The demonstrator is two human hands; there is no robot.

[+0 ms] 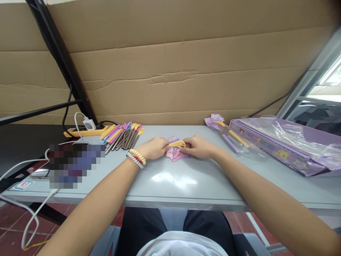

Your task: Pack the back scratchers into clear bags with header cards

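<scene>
My left hand (pixel 157 148), with braided bracelets at the wrist, is closed on one end of a yellow claw-shaped back scratcher head (pixel 177 144). The fingers of my right hand (pixel 198 146) pinch its other end. Whether a shaft is attached cannot be made out behind the fingers. Under and around the yellow piece lie several pink and purple printed cards (pixel 176 153) on the grey table (pixel 170 188). To the left is a pile of back scratchers (pixel 128 137) with metal shafts, coloured handles and claw heads in yellow, pink and blue.
On the right lie bagged back scratchers (pixel 234 138) with purple header cards, beside a purple box (pixel 282 145) partly covered in clear plastic. A yellow power strip (pixel 80 132) with a white charger, white cables and a blurred-out object (pixel 77 163) occupy the left. Cardboard (pixel 170 81) walls the back.
</scene>
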